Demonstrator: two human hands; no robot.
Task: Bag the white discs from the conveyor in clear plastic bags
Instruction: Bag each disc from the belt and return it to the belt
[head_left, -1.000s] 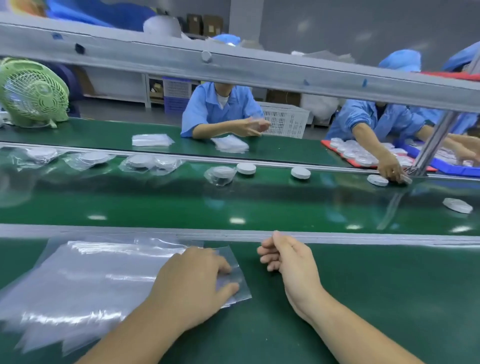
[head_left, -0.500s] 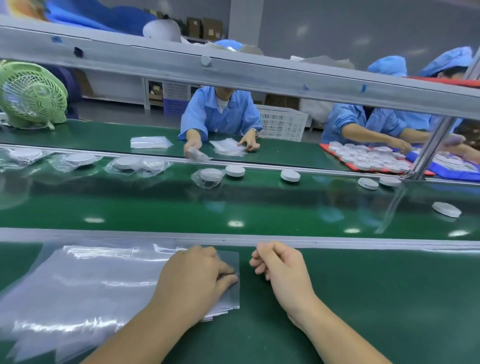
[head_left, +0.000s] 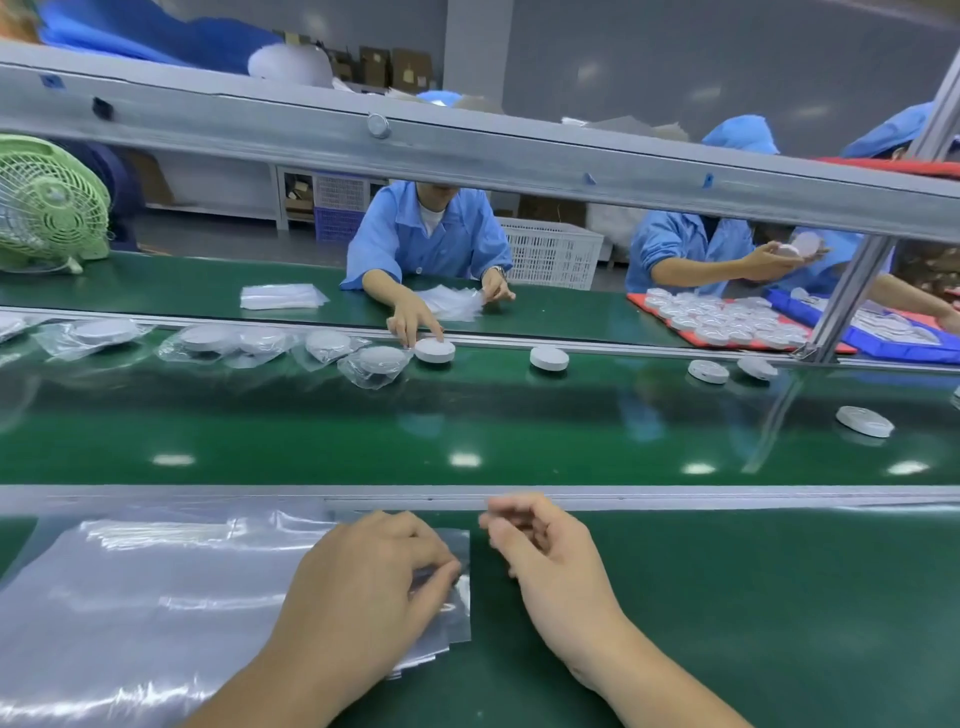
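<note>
Two bare hands are shown low on a green work surface (head_left: 753, 597), with a metal rail (head_left: 675, 500) just beyond the fingertips. The left hand (head_left: 363, 587) is laid on the right end of a stack of clear plastic bags (head_left: 156, 597). Its fingers are bent and the thumb is drawn in, so that the top bag is pinched near its right edge. The right hand (head_left: 550, 566) is held just beside that edge, apart from the plastic. Its fingers are loosely curled and blurred, and nothing is seen held in it.

Past the rail, well beyond both hands, a green conveyor belt (head_left: 467, 426) is seen. Loose white discs (head_left: 549, 358) are spread along its far side, ahead of the right hand and further right. Bagged discs (head_left: 376, 361) are lined up ahead of the left hand and further left. One loose disc is touched by a worker in a blue coat (head_left: 431, 234) seated opposite. A green fan (head_left: 52, 208) is placed far beyond the left hand.
</note>
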